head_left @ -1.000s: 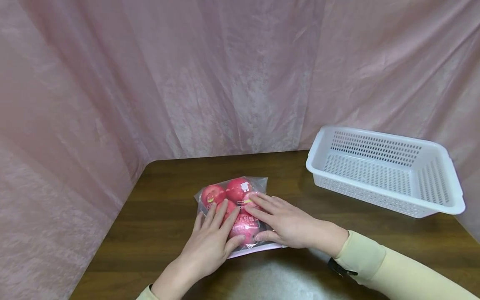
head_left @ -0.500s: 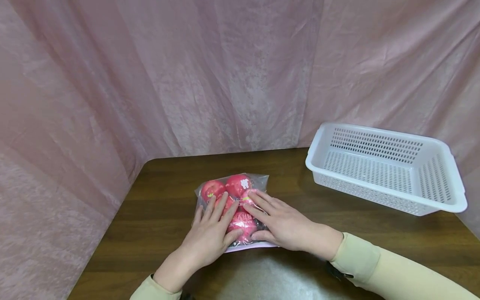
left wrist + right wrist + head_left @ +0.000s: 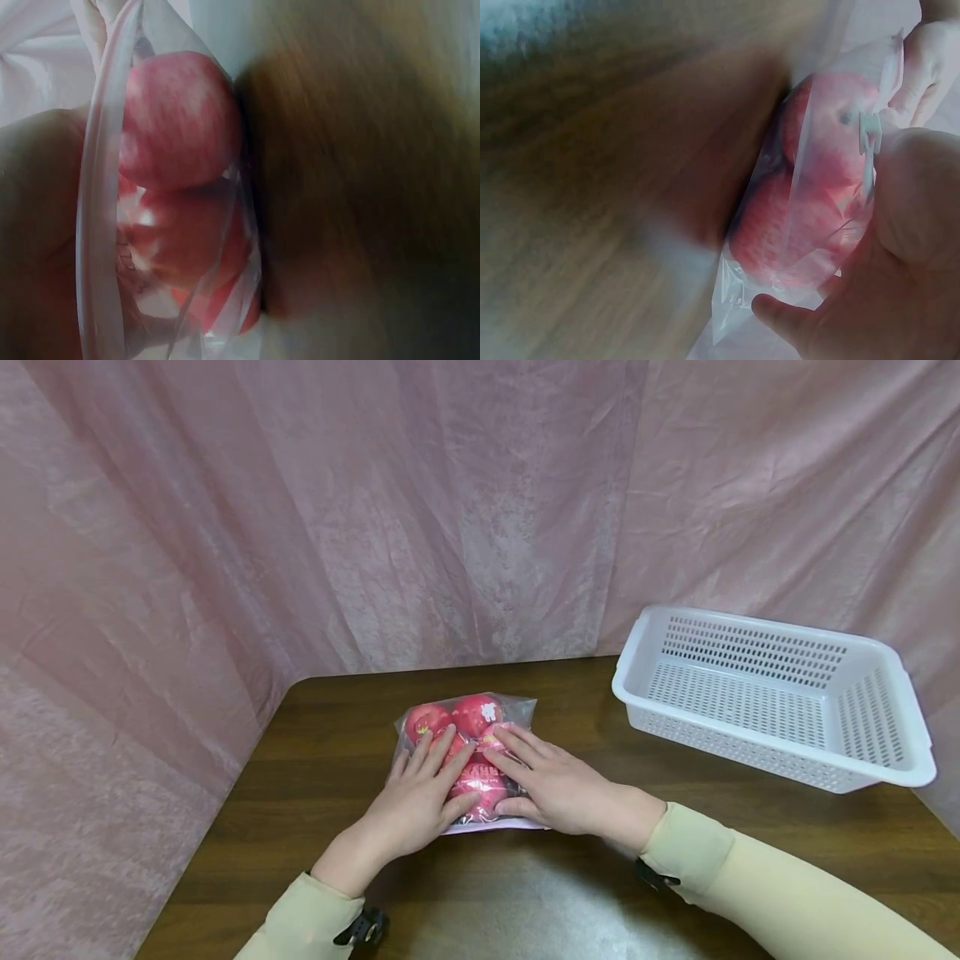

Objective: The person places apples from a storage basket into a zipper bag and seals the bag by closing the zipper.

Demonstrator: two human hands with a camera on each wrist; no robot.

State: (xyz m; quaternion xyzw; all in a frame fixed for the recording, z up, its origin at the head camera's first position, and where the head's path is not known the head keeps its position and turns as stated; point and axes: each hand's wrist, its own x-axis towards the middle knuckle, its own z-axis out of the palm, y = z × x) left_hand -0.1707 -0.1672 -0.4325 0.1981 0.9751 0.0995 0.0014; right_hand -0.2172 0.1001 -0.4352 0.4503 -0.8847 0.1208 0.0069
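A clear zip bag (image 3: 517, 703) with several red apples (image 3: 477, 714) inside lies flat on the table, printed with white marks on its front. My left hand (image 3: 411, 802) rests on its left side, fingers spread and straight over the plastic. On the right side lies my right hand (image 3: 558, 785), its fingers also straight, with the two thumbs near the bag's close edge. In the left wrist view the pale zip strip (image 3: 97, 225) runs along the bag's edge. The right wrist view shows a white slider (image 3: 869, 133) on that strip, beside the palm.
A white perforated plastic basket (image 3: 750, 747) stands at the right rear of the brown wooden table (image 3: 300, 777). Pink cloth (image 3: 450, 527) hangs behind the table and along its left side.
Both hands and the bag under them have slid a little away from me across the table. The fingers stay spread on the bag; the basket stands where it was.
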